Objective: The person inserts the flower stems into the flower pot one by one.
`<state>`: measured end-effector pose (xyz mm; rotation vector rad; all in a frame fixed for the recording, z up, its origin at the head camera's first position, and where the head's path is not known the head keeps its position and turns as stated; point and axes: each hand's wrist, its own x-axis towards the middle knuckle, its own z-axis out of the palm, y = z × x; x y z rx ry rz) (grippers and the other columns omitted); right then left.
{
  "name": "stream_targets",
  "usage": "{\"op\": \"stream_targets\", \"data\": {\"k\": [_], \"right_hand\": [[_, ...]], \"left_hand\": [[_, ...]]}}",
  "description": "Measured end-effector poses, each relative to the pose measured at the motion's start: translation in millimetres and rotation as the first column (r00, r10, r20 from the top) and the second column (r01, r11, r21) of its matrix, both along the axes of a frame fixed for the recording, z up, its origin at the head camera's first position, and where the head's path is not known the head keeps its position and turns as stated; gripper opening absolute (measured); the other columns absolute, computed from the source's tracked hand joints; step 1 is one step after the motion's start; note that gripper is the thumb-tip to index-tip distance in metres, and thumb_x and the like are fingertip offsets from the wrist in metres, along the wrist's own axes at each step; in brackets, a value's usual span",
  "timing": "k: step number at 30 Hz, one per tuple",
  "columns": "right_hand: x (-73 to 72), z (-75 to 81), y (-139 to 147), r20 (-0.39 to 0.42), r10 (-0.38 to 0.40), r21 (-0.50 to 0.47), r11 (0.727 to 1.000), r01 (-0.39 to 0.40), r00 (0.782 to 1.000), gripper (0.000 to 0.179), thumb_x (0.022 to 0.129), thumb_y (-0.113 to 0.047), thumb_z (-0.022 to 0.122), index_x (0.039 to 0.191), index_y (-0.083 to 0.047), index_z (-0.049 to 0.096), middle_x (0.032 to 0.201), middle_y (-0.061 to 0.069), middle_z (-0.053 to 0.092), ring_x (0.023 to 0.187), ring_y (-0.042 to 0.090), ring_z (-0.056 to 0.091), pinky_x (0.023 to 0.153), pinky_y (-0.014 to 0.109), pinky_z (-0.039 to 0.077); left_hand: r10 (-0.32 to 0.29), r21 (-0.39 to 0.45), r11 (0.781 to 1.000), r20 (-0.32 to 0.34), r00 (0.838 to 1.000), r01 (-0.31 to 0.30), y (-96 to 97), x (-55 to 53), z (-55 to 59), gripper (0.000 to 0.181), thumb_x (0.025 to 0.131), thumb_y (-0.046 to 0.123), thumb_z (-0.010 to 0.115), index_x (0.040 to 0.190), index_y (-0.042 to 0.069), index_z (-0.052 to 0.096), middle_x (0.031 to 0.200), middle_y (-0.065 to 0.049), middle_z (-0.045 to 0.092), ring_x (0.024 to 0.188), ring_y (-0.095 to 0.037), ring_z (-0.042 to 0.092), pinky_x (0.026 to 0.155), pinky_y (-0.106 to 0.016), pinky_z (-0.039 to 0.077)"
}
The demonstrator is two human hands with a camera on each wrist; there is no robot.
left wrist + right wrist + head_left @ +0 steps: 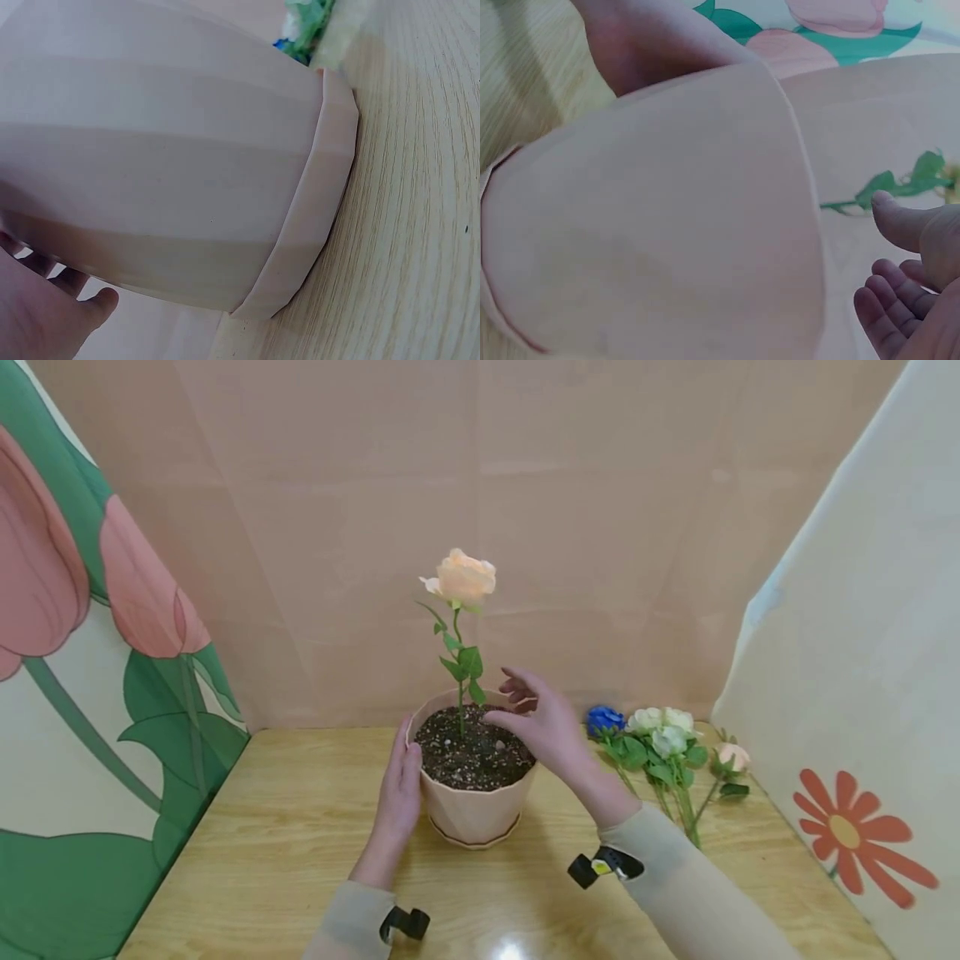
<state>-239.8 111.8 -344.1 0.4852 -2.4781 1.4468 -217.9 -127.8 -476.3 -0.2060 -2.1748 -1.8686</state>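
Observation:
A peach rose (pixel 465 578) with a leafy green stem stands upright in dark soil (pixel 472 764) inside a pale pink pot (pixel 480 810). The pot sits on a matching saucer (pixel 319 195). My left hand (pixel 399 789) rests against the pot's left side, its fingers fairly straight along the wall. Over the right part of the rim, my right hand (pixel 543 718) hovers beside the stem, thumb and fingers apart with nothing between them. In the right wrist view the rose's stem and leaves (pixel 900 184) show beyond that thumb, and the pot wall fills the middle.
On the wooden table (pixel 285 835) to the right lie a blue flower (pixel 604 720), several white flowers (pixel 667 727) and a pale pink rose (pixel 731 757). A pinkish backdrop (pixel 337 527) rises behind the table. Flower-printed panels (pixel 862 693) stand at both sides.

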Motion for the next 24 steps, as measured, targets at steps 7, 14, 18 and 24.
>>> {"op": "stream_targets", "data": {"k": [7, 14, 18, 24], "right_hand": [[11.7, 7.9, 42.0, 0.0, -0.066, 0.07, 0.995, 0.066, 0.998, 0.072, 0.099, -0.017, 0.087, 0.162, -0.005, 0.054, 0.135, 0.014, 0.07, 0.122, 0.033, 0.066, 0.107, 0.05, 0.057], [18.0, 3.6, 84.8, -0.031, -0.136, 0.148, 0.979, 0.14, 0.99, 0.069, 0.103, -0.024, 0.083, 0.163, -0.006, 0.053, 0.136, 0.014, 0.07, 0.12, 0.035, 0.069, 0.101, 0.05, 0.059], [21.0, 2.4, 104.3, -0.055, -0.171, 0.183, 0.967, 0.178, 0.984, 0.068, 0.103, -0.023, 0.083, 0.161, -0.004, 0.055, 0.135, 0.015, 0.071, 0.117, 0.035, 0.071, 0.097, 0.04, 0.059], [24.8, -4.6, 128.5, -0.078, -0.187, 0.233, 0.952, 0.2, 0.979, 0.064, 0.104, -0.022, 0.081, 0.159, 0.0, 0.056, 0.132, 0.018, 0.072, 0.113, 0.035, 0.071, 0.092, 0.03, 0.057]], "left_hand": [[0.001, -0.004, 1.0, 0.012, 1.0, -0.001, 1.0, 0.6, 0.8, 0.058, 0.121, 0.048, 0.032, 0.177, 0.035, 0.024, 0.182, -0.008, 0.023, 0.164, -0.041, 0.025, 0.132, -0.066, 0.018], [0.004, -0.006, 1.0, 0.027, 1.0, -0.004, 1.4, 1.6, 1.1, 0.059, 0.121, 0.049, 0.031, 0.177, 0.037, 0.023, 0.182, -0.007, 0.022, 0.164, -0.041, 0.025, 0.131, -0.067, 0.018], [0.004, -0.009, 1.0, 0.021, 1.0, -0.004, 1.3, 1.8, 1.5, 0.059, 0.121, 0.049, 0.031, 0.177, 0.037, 0.023, 0.183, -0.006, 0.021, 0.165, -0.041, 0.024, 0.131, -0.069, 0.017], [-0.001, -0.012, 1.0, 0.025, 1.0, 0.001, 0.8, 2.1, 2.9, 0.058, 0.121, 0.046, 0.031, 0.177, 0.037, 0.022, 0.183, -0.005, 0.021, 0.165, -0.04, 0.024, 0.131, -0.068, 0.017]]}}
